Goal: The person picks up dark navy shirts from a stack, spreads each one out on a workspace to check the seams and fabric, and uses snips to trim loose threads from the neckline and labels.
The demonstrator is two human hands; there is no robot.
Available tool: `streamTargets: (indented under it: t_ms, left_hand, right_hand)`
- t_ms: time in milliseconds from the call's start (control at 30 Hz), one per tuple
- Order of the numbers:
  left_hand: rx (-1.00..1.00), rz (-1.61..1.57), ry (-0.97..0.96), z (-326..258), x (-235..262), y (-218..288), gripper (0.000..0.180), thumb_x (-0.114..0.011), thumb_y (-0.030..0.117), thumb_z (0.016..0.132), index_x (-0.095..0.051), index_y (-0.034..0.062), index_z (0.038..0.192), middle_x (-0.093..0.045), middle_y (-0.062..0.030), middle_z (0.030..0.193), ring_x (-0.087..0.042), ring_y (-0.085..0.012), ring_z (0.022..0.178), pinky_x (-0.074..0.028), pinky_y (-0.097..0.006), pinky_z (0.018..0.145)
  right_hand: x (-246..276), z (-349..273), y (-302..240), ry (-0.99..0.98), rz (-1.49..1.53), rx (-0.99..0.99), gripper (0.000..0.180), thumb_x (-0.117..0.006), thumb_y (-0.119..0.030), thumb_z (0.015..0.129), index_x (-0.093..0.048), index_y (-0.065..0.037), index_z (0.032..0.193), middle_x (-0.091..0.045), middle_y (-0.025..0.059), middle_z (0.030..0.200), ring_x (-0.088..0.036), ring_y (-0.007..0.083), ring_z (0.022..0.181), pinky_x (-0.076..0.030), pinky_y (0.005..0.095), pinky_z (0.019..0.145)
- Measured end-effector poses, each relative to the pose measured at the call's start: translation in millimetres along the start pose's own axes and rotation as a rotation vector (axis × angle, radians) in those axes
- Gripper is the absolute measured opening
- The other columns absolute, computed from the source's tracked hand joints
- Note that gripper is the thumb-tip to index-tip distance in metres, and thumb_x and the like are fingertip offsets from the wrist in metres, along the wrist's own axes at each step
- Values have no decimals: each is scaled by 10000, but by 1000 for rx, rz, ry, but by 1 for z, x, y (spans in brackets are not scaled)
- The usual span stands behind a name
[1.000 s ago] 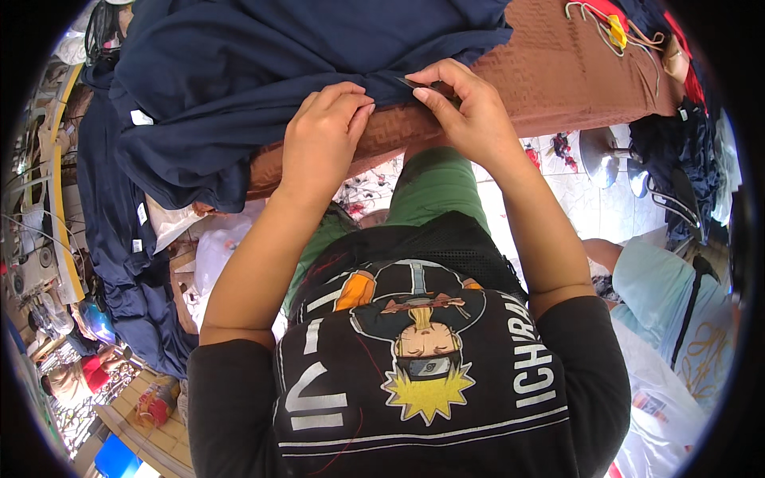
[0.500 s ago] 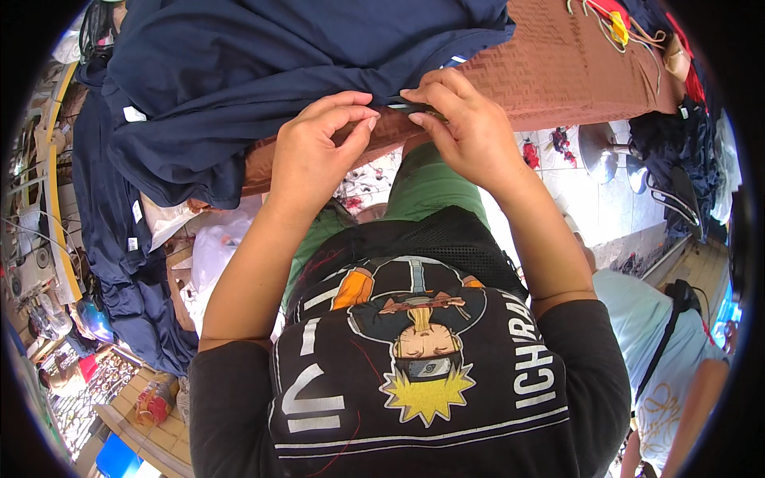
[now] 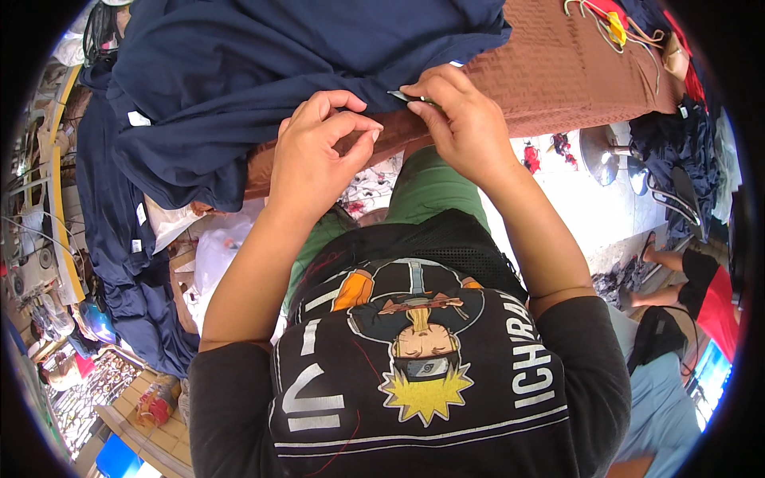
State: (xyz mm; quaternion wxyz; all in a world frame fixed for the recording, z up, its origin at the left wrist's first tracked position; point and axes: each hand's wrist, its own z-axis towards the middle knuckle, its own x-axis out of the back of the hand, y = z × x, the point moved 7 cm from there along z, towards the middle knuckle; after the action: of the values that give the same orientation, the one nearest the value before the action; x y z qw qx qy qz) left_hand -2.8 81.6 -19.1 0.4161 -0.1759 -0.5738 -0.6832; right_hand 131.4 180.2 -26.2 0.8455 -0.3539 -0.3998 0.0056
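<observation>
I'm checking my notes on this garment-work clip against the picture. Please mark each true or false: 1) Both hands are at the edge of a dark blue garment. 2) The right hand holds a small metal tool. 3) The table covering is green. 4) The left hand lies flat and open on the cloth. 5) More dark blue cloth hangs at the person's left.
1) True: the left hand and right hand meet at the edge of the dark blue garment.
2) True: a small metal tool shows at its fingertips.
3) False: the table covering is brown.
4) False: its fingers are curled, pinching.
5) True: hanging blue cloth.
</observation>
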Motion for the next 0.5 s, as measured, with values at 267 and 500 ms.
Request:
streamTargets:
  t_ms: [267,500]
  left_hand:
    - [142,-674,-148,37,-5,-6,78,-619,21,861,-659,-13,918,-611,-139,1234,-591,-209,1123,-436,-272,958]
    - [554,-1576,-500,37,-33,-34,136,-525,143,946,-609,49,999,-526,-240,1322,-596,-205,1125,-478,-296,949]
  right_hand:
    - [8,21,16,-111,145,-34,315,-747,-159,782,-636,-86,1068,-635,40,1084,-655,209,857,-525,329,749]
    - [-1,40,43,-255,498,-317,256,-679,-117,865,-606,-15,1088,-659,45,978,-602,114,916,-478,271,820]
